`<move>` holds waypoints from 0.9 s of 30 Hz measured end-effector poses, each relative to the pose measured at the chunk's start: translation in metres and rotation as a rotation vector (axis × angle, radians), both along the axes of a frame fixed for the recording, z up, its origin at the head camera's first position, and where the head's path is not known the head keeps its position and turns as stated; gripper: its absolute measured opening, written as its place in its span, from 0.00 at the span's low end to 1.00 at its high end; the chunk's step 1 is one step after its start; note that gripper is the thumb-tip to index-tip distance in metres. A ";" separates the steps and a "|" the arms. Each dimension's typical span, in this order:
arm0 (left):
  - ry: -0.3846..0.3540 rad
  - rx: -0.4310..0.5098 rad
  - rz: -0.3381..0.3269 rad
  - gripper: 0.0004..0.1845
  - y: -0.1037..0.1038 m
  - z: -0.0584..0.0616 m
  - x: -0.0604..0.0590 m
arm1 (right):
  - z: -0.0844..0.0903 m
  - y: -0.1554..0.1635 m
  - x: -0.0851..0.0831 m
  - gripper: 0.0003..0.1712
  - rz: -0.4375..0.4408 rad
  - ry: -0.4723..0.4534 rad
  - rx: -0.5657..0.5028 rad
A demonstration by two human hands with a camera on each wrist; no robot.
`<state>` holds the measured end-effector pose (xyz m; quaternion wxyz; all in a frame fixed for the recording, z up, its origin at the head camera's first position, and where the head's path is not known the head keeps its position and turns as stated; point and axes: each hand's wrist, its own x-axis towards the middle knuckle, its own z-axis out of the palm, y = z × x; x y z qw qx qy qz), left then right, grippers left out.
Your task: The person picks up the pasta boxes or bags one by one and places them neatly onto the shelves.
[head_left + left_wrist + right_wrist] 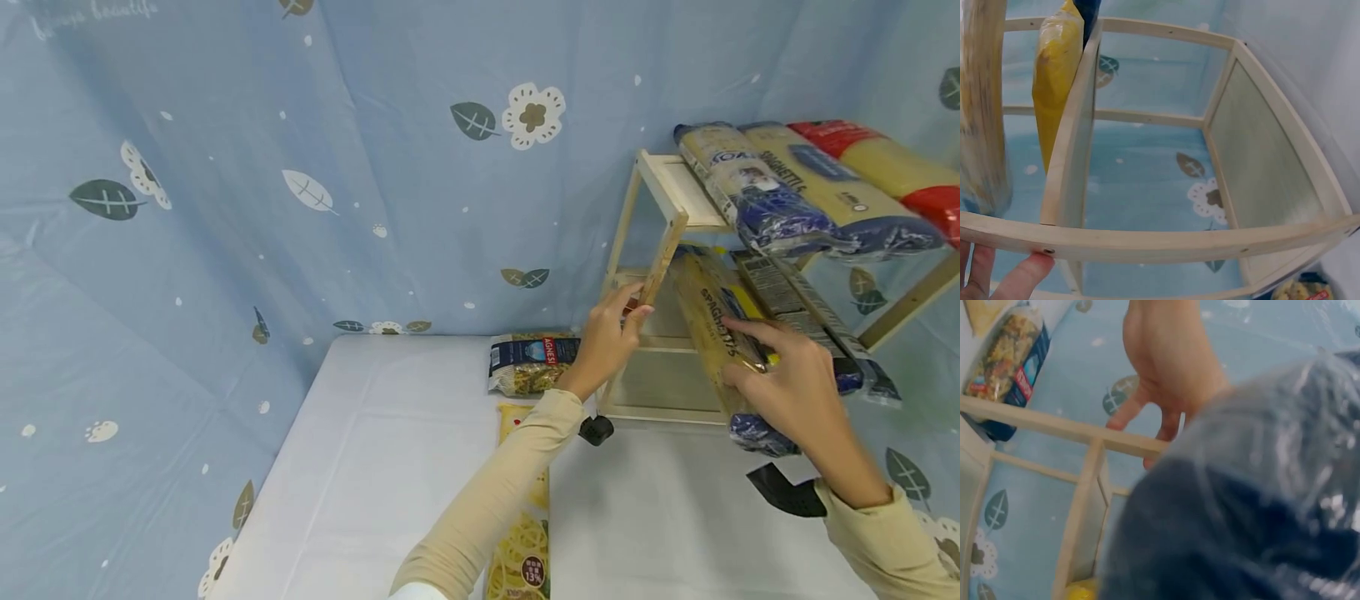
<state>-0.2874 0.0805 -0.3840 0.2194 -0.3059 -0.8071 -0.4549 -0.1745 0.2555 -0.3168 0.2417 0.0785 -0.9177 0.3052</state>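
My left hand point(607, 337) grips the front wooden bar of a small shelf rack point(663, 187). In the left wrist view its fingertips point(1029, 269) curl at that bar point(1166, 240). The right hand point(791, 383) holds a long clear-and-blue spaghetti pack point(697, 304) by its side, thumb and fingers on it. That pack slants out of the lower level, its blue end towards me. Behind the hand lies another pack with a dark printed label point(780, 287). In the right wrist view a blurred blue plastic end point(1166, 525) hides the right fingers.
Three pasta packs lie on the top shelf: a blue-ended one point(750, 179), a spaghetti one point(817, 179) and a red-ended one point(885, 162). An Agnesi pasta bag point(517, 367) and yellow noodle packs point(517, 554) lie on the white table point(390, 467), left of the rack.
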 end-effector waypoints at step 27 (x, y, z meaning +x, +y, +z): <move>-0.007 -0.016 -0.006 0.22 -0.002 0.000 0.000 | -0.017 -0.029 -0.112 0.20 0.097 -0.129 0.191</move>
